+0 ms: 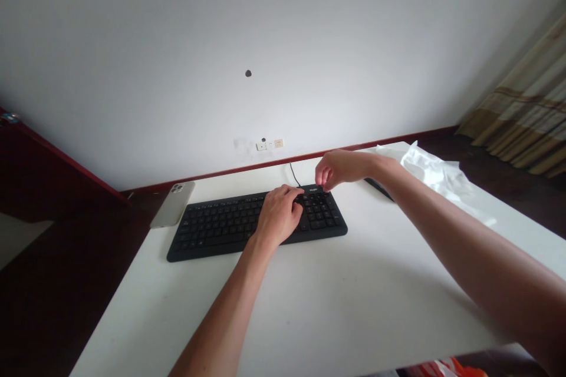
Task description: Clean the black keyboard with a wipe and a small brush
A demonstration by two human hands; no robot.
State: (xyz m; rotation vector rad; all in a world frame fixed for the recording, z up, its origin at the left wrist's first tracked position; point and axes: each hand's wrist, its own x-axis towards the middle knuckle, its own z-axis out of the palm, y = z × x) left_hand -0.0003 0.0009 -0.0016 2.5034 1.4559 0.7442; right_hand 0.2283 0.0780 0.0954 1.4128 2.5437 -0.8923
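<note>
A black keyboard [221, 225] lies on the white table [354, 283], its cable running back toward the wall. My left hand [278, 215] rests on the right part of the keys, fingers curled down with the thumb pressing near the number pad. Just above the keyboard's far right corner hovers my right hand [338, 169], its fingertips drawn together in a pinch. What the pinch holds, if anything, is too small to make out.
A phone [173, 204] lies face down at the table's far left corner, beside the keyboard. Crumpled white plastic [435, 174] sits at the far right, with a dark flat object [378, 187] partly behind my right wrist. Wall sockets [269, 144] and a curtain [522, 112] stand behind.
</note>
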